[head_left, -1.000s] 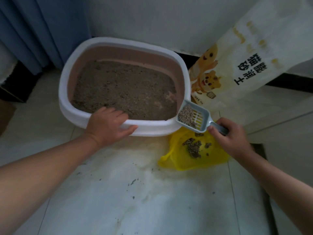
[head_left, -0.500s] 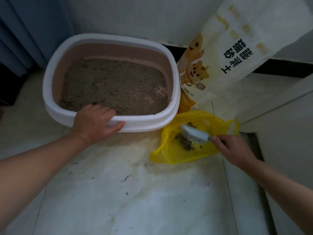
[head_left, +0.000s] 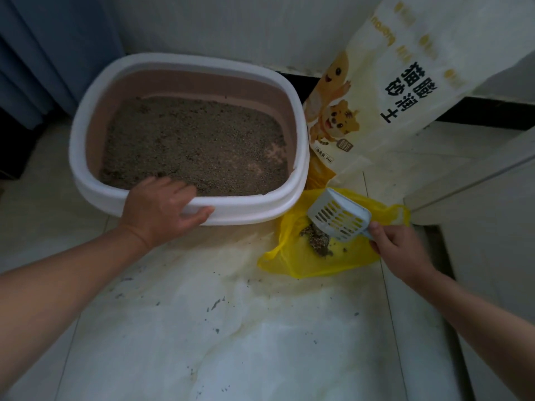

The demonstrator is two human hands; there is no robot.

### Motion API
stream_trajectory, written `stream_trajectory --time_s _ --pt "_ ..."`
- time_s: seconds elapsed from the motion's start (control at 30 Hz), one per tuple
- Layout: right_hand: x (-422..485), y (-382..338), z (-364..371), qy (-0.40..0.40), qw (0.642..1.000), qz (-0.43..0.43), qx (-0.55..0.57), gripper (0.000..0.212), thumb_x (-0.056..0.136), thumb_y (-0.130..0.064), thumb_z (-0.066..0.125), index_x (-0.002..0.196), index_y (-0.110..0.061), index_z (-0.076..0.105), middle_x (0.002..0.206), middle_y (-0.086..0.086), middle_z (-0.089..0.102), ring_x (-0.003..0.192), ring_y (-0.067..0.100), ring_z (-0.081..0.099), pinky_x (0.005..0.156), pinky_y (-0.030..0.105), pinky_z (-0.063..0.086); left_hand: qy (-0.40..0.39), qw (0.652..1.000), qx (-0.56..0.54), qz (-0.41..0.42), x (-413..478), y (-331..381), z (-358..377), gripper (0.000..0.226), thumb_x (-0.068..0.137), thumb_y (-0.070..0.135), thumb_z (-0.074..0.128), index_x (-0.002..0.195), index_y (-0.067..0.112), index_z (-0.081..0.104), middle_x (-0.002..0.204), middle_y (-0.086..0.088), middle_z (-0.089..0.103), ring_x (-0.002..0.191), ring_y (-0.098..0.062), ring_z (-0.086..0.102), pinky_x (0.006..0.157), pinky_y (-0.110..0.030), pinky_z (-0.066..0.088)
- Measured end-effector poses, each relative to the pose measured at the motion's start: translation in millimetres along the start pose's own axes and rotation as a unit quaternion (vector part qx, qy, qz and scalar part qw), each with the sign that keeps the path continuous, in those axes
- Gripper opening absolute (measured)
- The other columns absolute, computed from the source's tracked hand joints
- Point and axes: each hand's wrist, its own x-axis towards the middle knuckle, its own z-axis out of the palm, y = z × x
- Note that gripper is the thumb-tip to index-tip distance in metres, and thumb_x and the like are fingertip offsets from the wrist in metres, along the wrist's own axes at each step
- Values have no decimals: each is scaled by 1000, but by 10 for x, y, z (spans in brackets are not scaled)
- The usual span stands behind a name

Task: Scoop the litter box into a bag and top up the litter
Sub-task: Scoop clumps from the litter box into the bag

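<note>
A white litter box (head_left: 95, 117) with a pink inner wall stands on the floor, filled with grey-brown litter (head_left: 191, 143). My left hand (head_left: 162, 209) grips its near rim, fingers over the edge and thumb on the outer wall. To the right lies an open yellow plastic bag (head_left: 292, 256) with a small heap of clumps (head_left: 318, 241) inside. My right hand (head_left: 396, 247) holds the handle of a pale blue slotted scoop (head_left: 338, 218), which hangs empty over the bag, its slotted bottom facing me.
A large cream litter bag (head_left: 405, 91) with cartoon cats leans against the wall behind the yellow bag. Blue curtains (head_left: 43, 53) hang at the back left. Loose grains (head_left: 215, 303) speckle the pale floor tiles. A raised ledge (head_left: 477, 180) runs along the right.
The scoop left the box rim with a load, tipped over the yellow bag and emptied; now it is turned back with its slots showing. My left hand stayed on the rim.
</note>
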Motion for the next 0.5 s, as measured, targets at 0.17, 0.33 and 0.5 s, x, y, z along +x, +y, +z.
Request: stream_trajectory --time_s 0.17,0.33,0.5 --pt "121 -350 6 19 997 -12 78 62 97 -55 36 48 -17 44 44 -4 37 41 8 32 50 28 20 7 1000 -4 0 5 12 5 46 94 55 52 71 15 57 66 -6 57 61 -27 55 59 -35 35" --pt "200 -477 25 33 994 -3 107 59 99 -50 37 47 -23 44 42 -5 36 40 6 28 52 28 20 6 1000 -10 -1 -6 2 -7 47 94 56 52 71 15 57 67 -7 57 61 -27 55 58 -35 35" --pt "306 -775 71 40 987 -2 156 64 105 -41 41 57 1 51 49 6 41 41 8 31 44 23 22 26 1000 -2 -5 -5 13 14 46 92 55 56 69 16 56 66 -6 55 62 -27 54 59 -36 36"
